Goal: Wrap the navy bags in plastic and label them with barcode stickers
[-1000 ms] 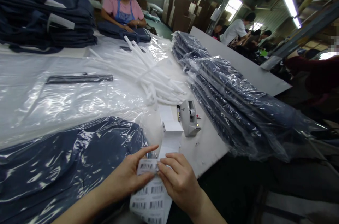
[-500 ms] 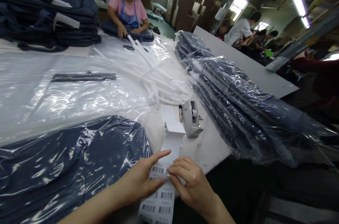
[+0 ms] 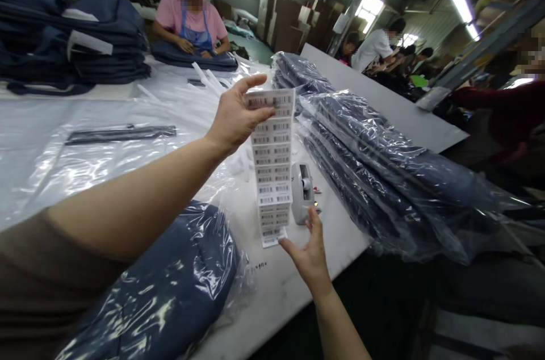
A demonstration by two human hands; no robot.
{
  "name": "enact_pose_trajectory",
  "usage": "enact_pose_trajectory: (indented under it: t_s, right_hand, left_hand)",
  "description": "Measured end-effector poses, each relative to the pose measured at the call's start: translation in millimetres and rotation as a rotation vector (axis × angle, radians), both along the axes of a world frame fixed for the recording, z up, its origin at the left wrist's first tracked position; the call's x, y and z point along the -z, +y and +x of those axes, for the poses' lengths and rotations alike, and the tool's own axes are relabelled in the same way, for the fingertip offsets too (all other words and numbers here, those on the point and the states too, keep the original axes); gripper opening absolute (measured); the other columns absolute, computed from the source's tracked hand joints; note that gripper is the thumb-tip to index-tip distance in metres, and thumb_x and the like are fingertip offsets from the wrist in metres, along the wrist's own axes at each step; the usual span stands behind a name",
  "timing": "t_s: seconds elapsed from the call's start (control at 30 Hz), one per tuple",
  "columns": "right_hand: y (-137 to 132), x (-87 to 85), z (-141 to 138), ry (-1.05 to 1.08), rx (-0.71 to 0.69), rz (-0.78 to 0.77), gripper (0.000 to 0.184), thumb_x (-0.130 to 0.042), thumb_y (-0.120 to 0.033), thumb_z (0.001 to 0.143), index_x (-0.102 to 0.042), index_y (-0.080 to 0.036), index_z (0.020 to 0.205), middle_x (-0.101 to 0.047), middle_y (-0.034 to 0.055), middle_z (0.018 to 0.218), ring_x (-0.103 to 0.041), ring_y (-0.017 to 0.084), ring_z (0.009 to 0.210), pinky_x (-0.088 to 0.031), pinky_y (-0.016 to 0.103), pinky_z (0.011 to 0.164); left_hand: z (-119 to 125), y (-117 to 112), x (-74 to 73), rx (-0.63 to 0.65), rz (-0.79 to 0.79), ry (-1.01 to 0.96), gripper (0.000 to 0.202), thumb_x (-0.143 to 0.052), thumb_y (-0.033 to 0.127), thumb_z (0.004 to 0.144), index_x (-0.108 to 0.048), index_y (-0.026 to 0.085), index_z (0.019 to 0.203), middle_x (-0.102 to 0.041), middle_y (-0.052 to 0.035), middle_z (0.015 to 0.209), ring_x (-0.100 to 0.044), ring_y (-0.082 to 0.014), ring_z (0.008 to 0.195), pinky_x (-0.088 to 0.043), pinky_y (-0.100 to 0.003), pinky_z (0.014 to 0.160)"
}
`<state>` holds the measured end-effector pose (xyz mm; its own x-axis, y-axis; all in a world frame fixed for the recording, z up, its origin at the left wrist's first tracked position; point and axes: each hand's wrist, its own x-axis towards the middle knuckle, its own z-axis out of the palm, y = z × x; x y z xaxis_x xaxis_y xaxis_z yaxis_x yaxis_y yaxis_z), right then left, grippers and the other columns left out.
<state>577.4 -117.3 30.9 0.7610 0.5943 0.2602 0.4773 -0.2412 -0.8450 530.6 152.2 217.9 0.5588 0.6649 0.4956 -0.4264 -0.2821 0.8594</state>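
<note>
- Left hand (image 3: 238, 113): grip closed on the top end of the barcode label strip (image 3: 273, 170), thumb on the printed face.
- Label strip: upright over the middle of the tabletop (image 3: 272, 303), two columns of barcodes, crease lines across it. Can't tell if its lower end touches the surface.
- Right hand (image 3: 310, 260): grip spread, thumb apart from fingers. Thumb tip right at the strip's lower right corner; contact unclear.
- Tape dispenser (image 3: 298, 209): grey, just right of the strip, fingertips of the right hand close to its near end.
- Handwritten mark (image 3: 259, 267) on the surface, near side of the strip.
- Near left: dark blue item in clear plastic (image 3: 183, 280), partly behind the left forearm.
- Behind the strip, to the left: loose bundle of white strips (image 3: 181, 107).
- Left: clear plastic sheeting (image 3: 29, 133), black strip (image 3: 123, 134) showing on it.
- Right: pile of plastic-wrapped dark blue items (image 3: 361, 150).
- Far left: stack of dark blue items (image 3: 110, 19).
- Far side: co-worker in pink top and blue apron (image 3: 172, 16), hands at a folded dark blue item (image 3: 191, 58).
</note>
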Motion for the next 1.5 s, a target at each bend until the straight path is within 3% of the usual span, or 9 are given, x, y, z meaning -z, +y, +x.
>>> enact_pose_trajectory:
  t_s: [0.27,0.37,0.47,0.7,0.83,1.0,1.17,1.37,1.5]
  right_hand:
    - [36.3,32.9,13.5,0.143,0.05,0.0,0.083,-0.071,-0.032,0.068,-0.031,-0.022,0.14,-0.038,0.0151,0.138,-0.048,0.03,0.118,-0.048,0.047,0.095]
    - [35.7,44.4,12.3,0.196,0.063,0.005,0.077,-0.069,-0.033,0.069,-0.035,-0.022,0.137,-0.04,0.0146,0.136,-0.049,0.029,0.116,-0.047,0.046,0.095]
    - [24.7,58.4,13.5,0.266,0.109,0.005,0.074,-0.067,-0.036,0.07,-0.037,-0.02,0.135,-0.042,0.0154,0.135,-0.048,0.029,0.116,-0.048,0.046,0.094]
    - [-10.5,83.0,21.4,0.434,0.257,0.114,0.093,-0.075,-0.036,0.06,-0.027,-0.025,0.139,-0.041,0.0143,0.135,-0.052,0.027,0.111,-0.049,0.044,0.092]
    - [-22.4,86.4,20.0,0.411,0.206,0.147,0.093,-0.074,-0.031,0.058,-0.027,-0.029,0.138,-0.036,0.0123,0.139,-0.052,0.024,0.11,-0.049,0.042,0.091]
    - [-26.5,80.8,13.1,0.731,0.101,0.233,0.086,-0.072,-0.03,0.063,-0.027,-0.031,0.136,-0.042,0.0103,0.135,-0.06,0.022,0.098,-0.054,0.039,0.082]
    - [-17.3,59.0,14.8,1.17,0.02,0.267,0.074,-0.061,-0.052,0.079,-0.028,-0.026,0.139,-0.062,-0.0009,0.08,-0.063,0.018,0.069,-0.051,0.03,0.061]
    - [9.4,23.3,43.1,1.144,-0.272,0.029,0.078,-0.085,-0.03,0.054,-0.05,-0.019,0.123,-0.066,-0.0031,0.077,-0.061,0.012,0.066,-0.045,0.023,0.063]
    - [20.0,12.0,58.8,1.084,-0.354,-0.132,0.07,-0.087,-0.024,0.046,-0.06,-0.017,0.11,-0.065,-0.0036,0.075,-0.059,0.011,0.068,-0.044,0.023,0.065]
  left_hand:
    - [40.5,31.4,-44.7,-0.154,0.249,-0.056,0.032,-0.072,0.004,0.071,-0.059,0.007,0.1,-0.069,-0.0003,0.089,-0.063,-0.0124,0.084,-0.054,-0.029,0.083]
    - [44.5,28.0,-44.2,-0.13,0.253,-0.032,0.029,-0.073,0.003,0.069,-0.063,0.007,0.096,-0.07,-0.0001,0.085,-0.063,-0.0117,0.078,-0.054,-0.025,0.077]
    - [32.9,-0.1,-9.9,-0.001,0.198,0.032,0.025,-0.075,0.007,0.067,-0.068,0.01,0.09,-0.071,-0.0008,0.08,-0.064,-0.0125,0.071,-0.054,-0.023,0.068]
    - [-41.4,-122.2,114.7,0.276,0.107,0.259,0.01,-0.066,0.017,0.082,-0.071,0.021,0.09,-0.07,-0.0019,0.087,-0.065,-0.0133,0.082,-0.051,-0.022,0.077]
    - [-73.9,-172.3,154.7,0.316,0.09,0.315,0.016,-0.06,0.018,0.087,-0.07,0.025,0.098,-0.066,-0.0022,0.085,-0.063,-0.0128,0.08,-0.05,-0.021,0.072]
    - [-89.1,-185.8,174.6,0.374,0.393,0.083,0.017,-0.053,0.016,0.091,-0.066,0.024,0.1,-0.072,-0.0017,0.09,-0.062,-0.0154,0.083,-0.047,-0.028,0.081]
    - [-101.2,-175.0,174.8,0.471,0.693,0.101,0.026,-0.038,0.03,0.099,-0.063,0.023,0.098,-0.071,-0.0019,0.101,-0.054,-0.0199,0.093,-0.041,-0.034,0.084]
    - [-108.6,-174.0,175.5,0.618,0.947,0.261,0.011,-0.048,0.021,0.095,-0.059,0.022,0.096,-0.067,0.0021,0.112,-0.052,-0.0188,0.099,-0.036,-0.036,0.089]
    - [-115.5,-187.2,200.1,0.623,1.141,0.293,0.012,-0.05,0.028,0.096,-0.06,0.022,0.095,-0.064,0.003,0.117,-0.053,-0.0179,0.105,-0.034,-0.035,0.095]
